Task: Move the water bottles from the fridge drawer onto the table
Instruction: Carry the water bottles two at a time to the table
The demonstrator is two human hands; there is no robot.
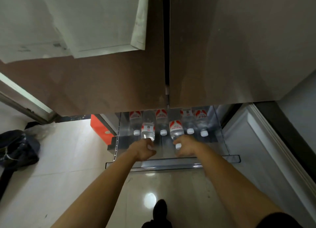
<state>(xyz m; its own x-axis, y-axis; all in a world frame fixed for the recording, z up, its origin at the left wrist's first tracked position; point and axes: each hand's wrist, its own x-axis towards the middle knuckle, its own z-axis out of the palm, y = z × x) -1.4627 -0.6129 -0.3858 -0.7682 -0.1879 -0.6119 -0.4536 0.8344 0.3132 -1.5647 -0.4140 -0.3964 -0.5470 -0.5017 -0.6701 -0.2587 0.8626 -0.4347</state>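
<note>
Below the closed brown fridge doors [222, 56], the clear drawer [171, 164] stands pulled out over the shiny floor [68, 150], with water bottles [203, 123] lying in a row inside, white caps toward the person. The left hand [143, 150] curls round the neck of the white-label bottle [147, 131], and the right hand [186, 147] grips the neck of the red-label bottle [176, 130] just beside it.

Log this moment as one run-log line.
stage: pickup | left hand grips left bottle | right hand grips right bottle | drawer open, four other bottles inside
</note>
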